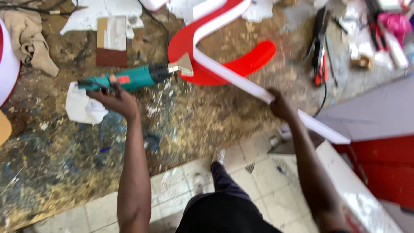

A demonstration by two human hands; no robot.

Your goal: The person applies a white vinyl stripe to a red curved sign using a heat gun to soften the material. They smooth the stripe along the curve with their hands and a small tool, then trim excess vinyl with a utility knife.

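Note:
My left hand [115,97] grips the handle of a teal heat gun [129,78], whose flat metal nozzle [182,66] points at a bend in a long white plastic strip [224,73]. That strip runs along the edge of a curved red plastic letter shape [241,62] lying on the workbench. My right hand [278,105] holds the same strip farther along, where it extends off the bench toward the lower right.
The paint-stained wooden workbench [86,151] carries a crumpled white rag [82,108], a beige cloth [28,36], paper scraps, a brown block [111,41] and a red-and-black tool [319,47]. A red and white panel [379,168] stands at right. Tiled floor lies below.

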